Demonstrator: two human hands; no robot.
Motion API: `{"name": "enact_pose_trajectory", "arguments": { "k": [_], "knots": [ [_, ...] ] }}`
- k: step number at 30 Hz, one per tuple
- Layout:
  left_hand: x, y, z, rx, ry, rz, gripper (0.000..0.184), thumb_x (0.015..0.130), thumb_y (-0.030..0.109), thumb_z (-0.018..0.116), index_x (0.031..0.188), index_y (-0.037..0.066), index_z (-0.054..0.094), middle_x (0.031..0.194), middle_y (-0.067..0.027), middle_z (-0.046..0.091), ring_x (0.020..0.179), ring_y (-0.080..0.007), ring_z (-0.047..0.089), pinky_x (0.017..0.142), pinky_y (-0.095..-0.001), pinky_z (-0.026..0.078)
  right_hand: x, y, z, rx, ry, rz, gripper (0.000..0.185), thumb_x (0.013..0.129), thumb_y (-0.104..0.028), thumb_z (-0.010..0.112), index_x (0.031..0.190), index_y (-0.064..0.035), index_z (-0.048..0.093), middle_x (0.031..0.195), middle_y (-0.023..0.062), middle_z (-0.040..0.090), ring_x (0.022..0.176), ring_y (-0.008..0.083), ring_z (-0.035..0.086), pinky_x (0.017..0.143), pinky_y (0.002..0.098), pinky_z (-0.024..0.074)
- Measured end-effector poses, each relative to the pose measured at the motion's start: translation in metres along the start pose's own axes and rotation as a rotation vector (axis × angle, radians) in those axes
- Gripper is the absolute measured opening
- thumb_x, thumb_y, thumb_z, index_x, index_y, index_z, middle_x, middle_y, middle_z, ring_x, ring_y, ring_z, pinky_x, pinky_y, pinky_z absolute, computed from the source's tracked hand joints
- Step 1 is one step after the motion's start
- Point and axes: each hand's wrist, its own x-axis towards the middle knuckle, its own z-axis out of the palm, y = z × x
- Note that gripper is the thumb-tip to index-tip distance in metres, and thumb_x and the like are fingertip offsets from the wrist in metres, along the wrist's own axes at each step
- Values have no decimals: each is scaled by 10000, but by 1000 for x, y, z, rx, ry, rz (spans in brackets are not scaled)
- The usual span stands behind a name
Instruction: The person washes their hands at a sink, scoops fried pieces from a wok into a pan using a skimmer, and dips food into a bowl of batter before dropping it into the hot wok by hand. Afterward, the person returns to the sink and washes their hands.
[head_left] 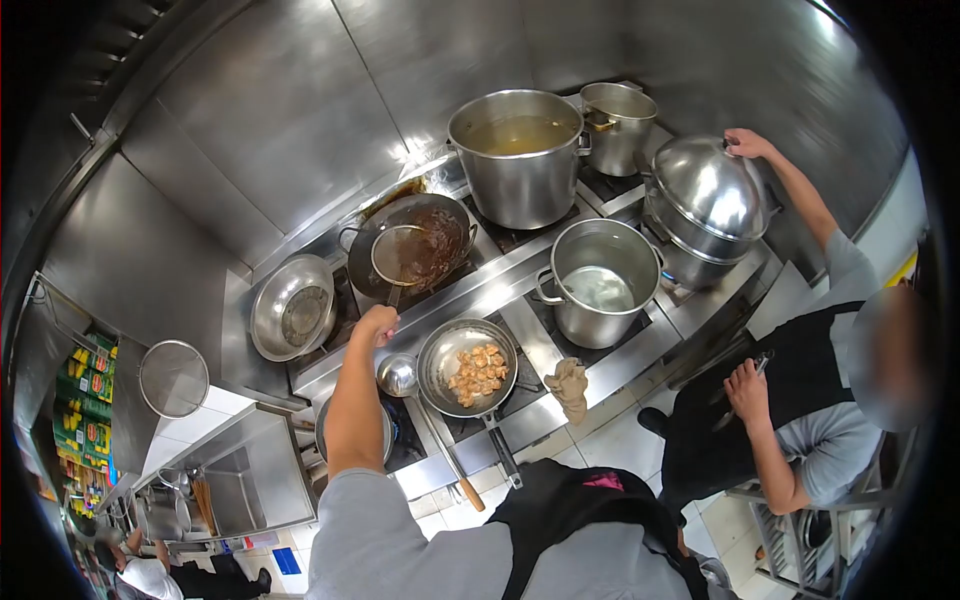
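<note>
My left hand (378, 325) is closed around the handle of a round mesh strainer (399, 252). The strainer hangs over a dark wok (445, 250) that has brown oil or sauce in it. Nearer to me, a frying pan (437, 352) with browned meat pieces (478, 373) sits on a burner, its black handle pointing my way. A ladle (398, 375) with a wooden handle end lies left of that pan. My right hand is not in view.
Big pots (520, 180) (603, 300) stand on the range. At right, a co-worker's hand (748, 143) grips the lid (708, 190) of a steamer. A crumpled cloth (568, 388) lies on the front edge. A metal bowl (275, 310) rests at left.
</note>
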Motion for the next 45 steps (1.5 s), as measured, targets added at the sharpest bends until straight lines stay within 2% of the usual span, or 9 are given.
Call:
{"name": "enact_pose_trajectory", "arguments": {
  "k": [6,17,21,24,26,30,37,39,45],
  "knots": [
    [-10,9,14,-342,-228,-90,32,913,127,454,921,100,469,531,42,359,396,-77,311,372,-234,222,16,11,-13,-33,-33,-61,333,894,-238,531,1215,-151,553,1060,61,606,917,237,594,801,423,465],
    [-27,-6,-6,-683,-416,29,48,950,156,487,951,112,467,523,77,329,376,-52,276,354,-227,200,29,4,-18,-40,-83,-197,336,885,-249,545,1207,-156,551,1052,61,599,915,246,595,788,435,474],
    [-24,-13,-54,-366,-12,142,156,899,124,509,1016,39,569,526,7,428,379,-112,344,339,-278,245,20,1,-18,-13,-71,-237,337,881,-253,550,1204,-158,551,1048,61,596,914,250,596,783,440,478],
    [6,-26,-80,81,345,352,232,857,129,511,999,-7,634,615,-122,599,456,-225,550,407,-363,422,14,13,-19,-25,-63,-215,330,882,-256,551,1197,-158,554,1035,59,594,897,245,594,765,432,476],
    [21,-32,-87,712,880,429,255,829,152,519,937,-29,662,770,-219,681,643,-323,681,595,-413,537,14,26,-22,-50,-57,-192,324,884,-257,550,1191,-157,556,1022,57,592,881,240,593,747,424,473],
    [19,-18,-54,690,919,317,280,825,177,511,910,-39,665,845,-246,690,748,-359,701,728,-431,548,12,39,-26,-121,-66,-200,311,888,-260,548,1180,-155,562,996,52,589,848,229,590,713,407,467],
    [82,1,-28,402,308,63,215,775,100,469,757,-55,618,651,-175,635,510,-288,597,474,-418,411,17,52,-31,-134,-52,-231,289,894,-264,546,1159,-151,571,951,44,583,791,210,586,652,377,458],
    [86,3,-19,26,101,53,169,794,99,460,702,10,570,554,-97,542,433,-217,498,396,-406,328,17,52,-29,-128,-54,-252,283,896,-266,545,1153,-150,574,938,42,582,775,205,585,635,369,455],
    [54,17,7,-266,-103,21,123,876,140,454,773,83,491,541,0,397,407,-99,353,362,-273,246,28,58,-28,-156,-84,-340,283,902,-266,540,1155,-145,578,924,41,585,749,205,583,620,361,451]
  ]
}}
